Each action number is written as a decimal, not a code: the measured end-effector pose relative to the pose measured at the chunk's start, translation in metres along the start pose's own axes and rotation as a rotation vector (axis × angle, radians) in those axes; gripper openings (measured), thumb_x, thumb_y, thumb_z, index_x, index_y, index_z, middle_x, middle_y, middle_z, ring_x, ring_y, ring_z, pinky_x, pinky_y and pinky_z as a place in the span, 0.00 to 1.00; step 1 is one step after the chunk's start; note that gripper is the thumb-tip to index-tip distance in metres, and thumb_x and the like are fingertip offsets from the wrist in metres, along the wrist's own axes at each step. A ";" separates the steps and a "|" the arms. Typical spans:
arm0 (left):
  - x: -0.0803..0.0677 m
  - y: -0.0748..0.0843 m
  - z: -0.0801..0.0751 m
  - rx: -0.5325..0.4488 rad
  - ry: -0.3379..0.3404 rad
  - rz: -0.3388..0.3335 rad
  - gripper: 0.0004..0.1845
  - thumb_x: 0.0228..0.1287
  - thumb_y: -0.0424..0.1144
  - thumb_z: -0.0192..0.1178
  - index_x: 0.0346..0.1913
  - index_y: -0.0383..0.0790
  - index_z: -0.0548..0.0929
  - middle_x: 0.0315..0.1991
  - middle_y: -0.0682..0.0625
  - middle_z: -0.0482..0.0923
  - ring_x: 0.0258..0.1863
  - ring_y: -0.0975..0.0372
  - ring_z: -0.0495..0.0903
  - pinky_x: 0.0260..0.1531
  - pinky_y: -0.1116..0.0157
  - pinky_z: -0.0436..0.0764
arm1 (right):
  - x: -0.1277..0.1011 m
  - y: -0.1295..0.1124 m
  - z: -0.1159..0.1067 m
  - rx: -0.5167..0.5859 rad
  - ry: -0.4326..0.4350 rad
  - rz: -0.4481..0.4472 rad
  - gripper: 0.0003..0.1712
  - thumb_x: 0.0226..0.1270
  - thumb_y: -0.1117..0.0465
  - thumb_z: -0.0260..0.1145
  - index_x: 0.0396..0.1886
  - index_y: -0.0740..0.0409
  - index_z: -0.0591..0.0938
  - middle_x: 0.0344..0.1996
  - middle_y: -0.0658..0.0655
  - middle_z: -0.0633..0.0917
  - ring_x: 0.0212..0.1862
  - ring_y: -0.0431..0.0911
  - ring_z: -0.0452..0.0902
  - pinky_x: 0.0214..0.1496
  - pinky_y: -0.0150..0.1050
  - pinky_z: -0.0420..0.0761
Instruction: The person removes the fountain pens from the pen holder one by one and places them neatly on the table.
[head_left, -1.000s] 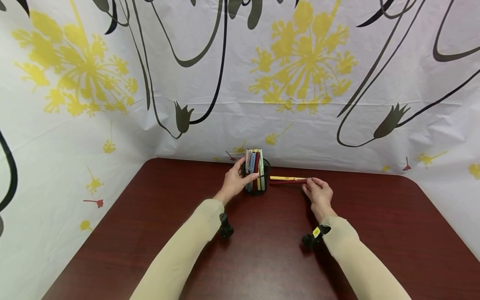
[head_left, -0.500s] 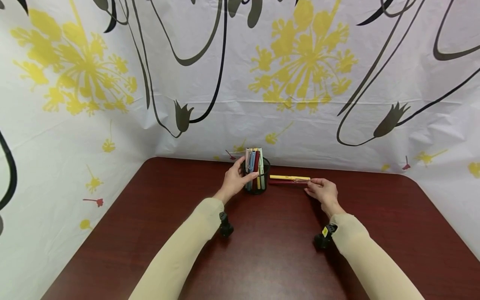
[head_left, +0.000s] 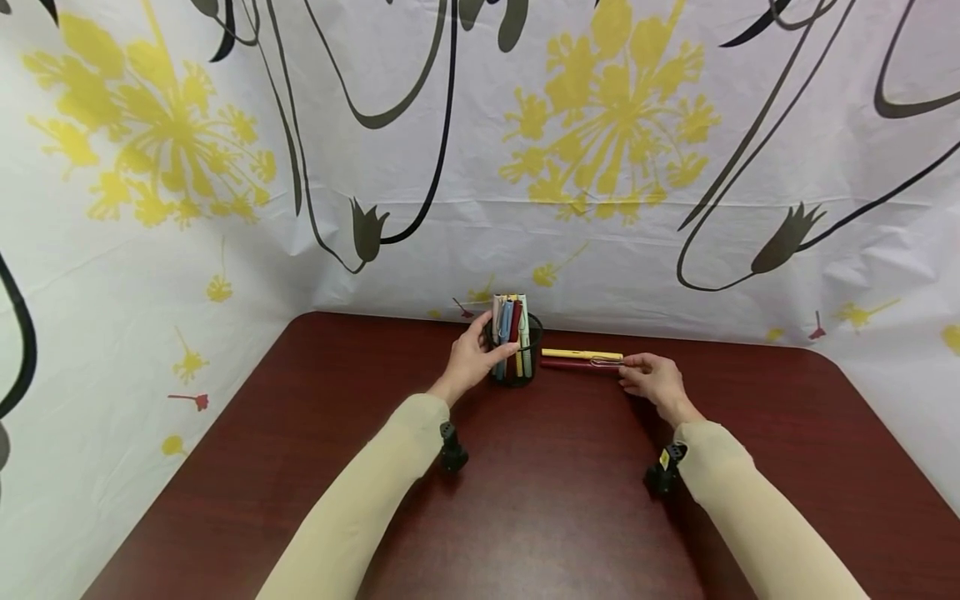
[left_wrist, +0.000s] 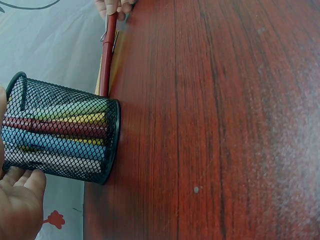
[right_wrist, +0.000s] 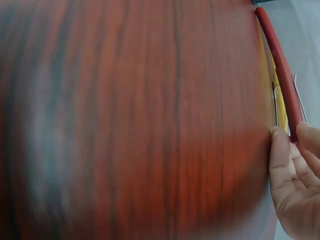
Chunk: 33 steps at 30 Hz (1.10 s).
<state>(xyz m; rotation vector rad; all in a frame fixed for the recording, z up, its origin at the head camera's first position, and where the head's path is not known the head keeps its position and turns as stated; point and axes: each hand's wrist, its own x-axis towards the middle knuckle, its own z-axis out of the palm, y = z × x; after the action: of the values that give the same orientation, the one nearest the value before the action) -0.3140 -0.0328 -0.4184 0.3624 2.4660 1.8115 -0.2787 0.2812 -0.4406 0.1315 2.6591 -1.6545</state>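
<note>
A black mesh pen cup [head_left: 514,358] stands near the table's far edge with several coloured pens upright in it. My left hand [head_left: 487,346] grips its left side, thumb behind and fingers in front. To the right of the cup, a dark red pen [head_left: 573,364] and a yellow pen [head_left: 581,354] lie side by side. My right hand [head_left: 628,363] pinches the red pen's right end, where a wire clip shows. The left wrist view shows the cup [left_wrist: 62,132] beside my palm [left_wrist: 20,200]. In the right wrist view my thumb and fingers [right_wrist: 280,150] flank the red pen [right_wrist: 277,55].
The dark red wooden table [head_left: 525,500] has rounded far corners. A white cloth with yellow flowers and black stems [head_left: 600,125] hangs close behind it and on the left. Small black cameras sit on both wrists.
My right hand and forearm have shifted right, and the red pen's end has slid slightly right with the fingers. My left hand stays on the cup.
</note>
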 end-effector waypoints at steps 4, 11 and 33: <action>0.000 -0.001 0.001 0.005 0.004 0.009 0.43 0.59 0.47 0.65 0.74 0.48 0.55 0.70 0.43 0.60 0.68 0.53 0.62 0.61 0.55 0.71 | 0.004 0.002 -0.002 -0.091 0.001 -0.027 0.18 0.68 0.63 0.60 0.52 0.72 0.77 0.45 0.69 0.82 0.35 0.40 0.81 0.37 0.36 0.84; -0.001 -0.002 0.003 0.032 0.014 0.032 0.43 0.60 0.46 0.65 0.74 0.46 0.54 0.69 0.41 0.62 0.68 0.52 0.63 0.60 0.55 0.71 | 0.006 0.002 -0.004 -0.223 0.002 -0.068 0.15 0.65 0.64 0.63 0.49 0.69 0.80 0.45 0.68 0.82 0.36 0.41 0.80 0.34 0.35 0.83; 0.001 -0.002 0.003 0.031 0.024 0.015 0.43 0.59 0.48 0.65 0.74 0.48 0.55 0.69 0.42 0.62 0.67 0.52 0.64 0.60 0.54 0.72 | 0.011 0.005 -0.001 -0.352 0.042 -0.117 0.11 0.65 0.67 0.62 0.45 0.68 0.81 0.39 0.68 0.84 0.30 0.48 0.80 0.28 0.34 0.80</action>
<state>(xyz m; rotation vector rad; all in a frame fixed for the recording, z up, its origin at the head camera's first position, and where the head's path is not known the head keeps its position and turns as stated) -0.3144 -0.0309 -0.4212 0.3640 2.5165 1.7955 -0.2896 0.2852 -0.4455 0.0069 2.9889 -1.1896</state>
